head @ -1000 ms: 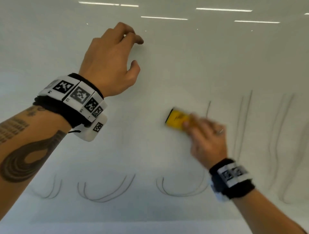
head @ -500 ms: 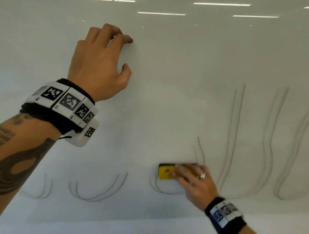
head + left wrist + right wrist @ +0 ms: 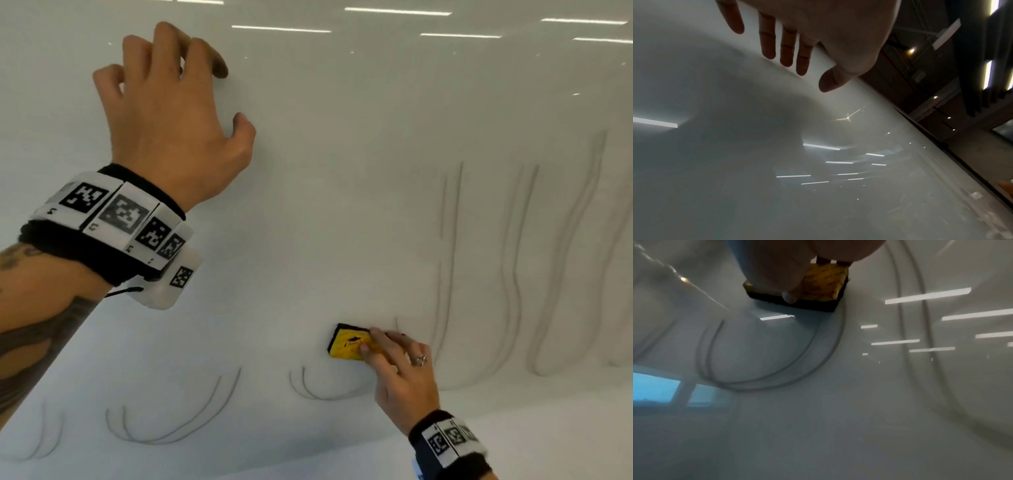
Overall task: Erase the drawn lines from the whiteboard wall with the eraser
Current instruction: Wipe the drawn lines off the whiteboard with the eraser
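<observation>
From the head view, the right hand (image 3: 399, 375) is pressing a yellow eraser (image 3: 349, 344) flat against the whiteboard wall (image 3: 342, 171), low and to the right of middle. Its fingers are lying over the eraser's right half, with a ring (image 3: 421, 359) showing on one of them. The eraser is sitting just above a double curved line (image 3: 318, 394) and just left of a short stroke (image 3: 397, 323). Tall paired lines (image 3: 448, 257) are running up the wall to the right, and more curved strokes (image 3: 171, 431) are lying along the bottom left. The left hand (image 3: 171, 116) is hovering high on the left, holding nothing, its fingers loosely bent toward the wall; whether the tips are touching it cannot be told. Both wrists are wearing black bands with square markers (image 3: 120, 216).

From the left wrist view, the left hand (image 3: 818, 29) is showing its fingers (image 3: 786, 47) fairly straight and slightly apart, thumb out to the side, with nothing in them. The glossy wall (image 3: 735, 162) below is reflecting strip lights, and a dark ceiling (image 3: 941, 65) is showing past its edge.

From the right wrist view, the right hand (image 3: 781, 264) is gripping the eraser (image 3: 826, 283), its thumb (image 3: 789, 295) curling over the near edge. The eraser's black felt side is lying against the wall (image 3: 838, 418), touching the upper ends of the looping double line (image 3: 777, 382). Further faint lines (image 3: 925, 337) are curving past on the right.
</observation>
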Action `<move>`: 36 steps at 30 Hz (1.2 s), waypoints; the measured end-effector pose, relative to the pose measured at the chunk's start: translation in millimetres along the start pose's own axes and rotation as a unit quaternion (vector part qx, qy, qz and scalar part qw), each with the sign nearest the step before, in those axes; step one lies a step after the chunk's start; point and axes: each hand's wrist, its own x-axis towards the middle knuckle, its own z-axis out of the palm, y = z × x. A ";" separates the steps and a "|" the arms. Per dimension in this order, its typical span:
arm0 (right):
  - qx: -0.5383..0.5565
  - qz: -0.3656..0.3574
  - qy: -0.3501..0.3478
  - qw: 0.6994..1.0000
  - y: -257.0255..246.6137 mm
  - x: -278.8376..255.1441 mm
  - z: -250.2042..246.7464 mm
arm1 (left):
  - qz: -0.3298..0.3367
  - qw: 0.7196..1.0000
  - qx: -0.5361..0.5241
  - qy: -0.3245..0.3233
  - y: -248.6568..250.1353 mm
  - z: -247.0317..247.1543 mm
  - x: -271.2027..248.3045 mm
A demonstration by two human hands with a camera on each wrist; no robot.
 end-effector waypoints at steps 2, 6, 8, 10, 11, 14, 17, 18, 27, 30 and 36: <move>-0.014 0.021 0.005 1.000 30.6 20.0 -17.2 | -0.003 1.000 -0.005 0.002 4.8 0.7 0.1; -0.005 0.168 0.092 0.981 103.6 71.6 -60.6 | 0.022 1.000 -0.009 0.016 17.4 2.5 5.7; 0.006 0.198 0.134 0.971 119.3 82.5 -66.0 | 0.030 0.999 -0.010 0.027 29.8 4.1 7.2; -0.004 0.177 0.136 0.975 106.8 65.0 -49.9 | 0.037 0.999 -0.008 0.036 47.4 6.2 7.9; -0.010 0.157 0.112 0.981 94.1 42.7 -37.5 | 0.043 0.998 -0.008 0.037 57.2 7.1 8.2; -0.025 0.059 0.015 0.998 68.3 -36.1 -15.4 | 0.069 0.997 -0.014 0.021 84.3 10.2 10.9; -0.032 -0.029 -0.030 0.999 93.3 -28.7 -29.1 | 0.080 0.997 -0.011 0.006 102.0 13.1 15.7; -0.026 -0.041 -0.018 0.999 104.7 -6.1 -37.9 | 0.078 0.997 -0.010 0.004 106.2 14.3 17.0; -0.015 0.018 0.181 0.983 163.3 232.1 -106.1 | 0.048 0.999 -0.015 0.006 132.4 23.2 21.8; -0.007 -0.053 0.107 0.993 142.4 116.2 -68.6 | 0.034 0.999 -0.033 0.016 139.3 22.9 23.4; -0.018 -0.182 -0.083 0.980 167.0 -20.2 -61.5 | 0.058 0.998 -0.024 0.003 163.0 28.2 29.2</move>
